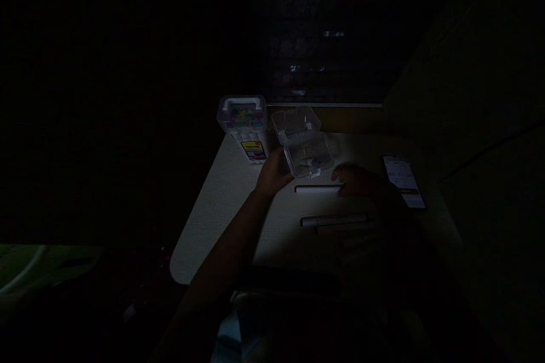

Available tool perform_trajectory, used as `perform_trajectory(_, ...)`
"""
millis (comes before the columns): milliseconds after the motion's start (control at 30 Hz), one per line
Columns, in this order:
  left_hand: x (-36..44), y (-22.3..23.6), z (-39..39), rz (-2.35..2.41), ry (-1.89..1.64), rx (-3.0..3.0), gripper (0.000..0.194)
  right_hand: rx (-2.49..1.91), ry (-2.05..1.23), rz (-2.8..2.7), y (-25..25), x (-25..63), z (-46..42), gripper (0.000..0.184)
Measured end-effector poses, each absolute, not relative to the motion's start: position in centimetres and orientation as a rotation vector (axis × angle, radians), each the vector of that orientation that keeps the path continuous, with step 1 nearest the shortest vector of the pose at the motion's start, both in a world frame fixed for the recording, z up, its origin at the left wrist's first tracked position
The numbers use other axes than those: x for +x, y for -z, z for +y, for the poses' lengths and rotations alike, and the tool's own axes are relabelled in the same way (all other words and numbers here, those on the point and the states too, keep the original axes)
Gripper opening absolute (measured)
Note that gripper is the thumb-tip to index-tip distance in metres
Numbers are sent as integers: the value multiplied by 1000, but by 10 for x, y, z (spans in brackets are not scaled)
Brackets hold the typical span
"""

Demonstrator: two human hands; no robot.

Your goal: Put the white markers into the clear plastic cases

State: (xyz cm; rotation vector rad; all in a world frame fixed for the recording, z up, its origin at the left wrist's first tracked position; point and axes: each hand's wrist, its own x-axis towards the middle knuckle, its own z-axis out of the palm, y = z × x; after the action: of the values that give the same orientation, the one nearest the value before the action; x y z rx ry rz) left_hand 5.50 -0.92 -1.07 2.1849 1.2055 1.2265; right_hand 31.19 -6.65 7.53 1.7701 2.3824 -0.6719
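Note:
In the dim head view, my left hand [272, 174] is closed around the side of a small clear plastic box [303, 153], tilted above the table. The box's hinged lid [298, 121] stands open at the back, and a small whitish item [310, 163] shows inside; its kind is unclear. To the right, my right hand [357, 181] has curled fingers at the right end of a white marker [317, 189] with a red tip at its left end. That end disappears among the fingers. Nearer me lie several more markers [334, 219], partly lost in shadow.
A tall clear case [249, 133] of colourful-capped markers, with a white handle, stands at the table's back left. A phone with a lit screen [402, 181] lies at the right. The pale table [213, 204] has a rounded front left corner. Behind it is a dark surface with faint reflections.

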Motion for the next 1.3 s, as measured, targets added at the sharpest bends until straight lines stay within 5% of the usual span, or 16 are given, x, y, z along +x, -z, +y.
perform_trajectory(500, 54, 12, -8, 1176, -1241, 2232, 75, 1793, 666, 2427, -65, 324, -55, 21)
perform_trajectory(1300, 54, 11, -9, 1211, -1208, 2247, 78, 1975, 330, 3103, -155, 321, -114, 16)
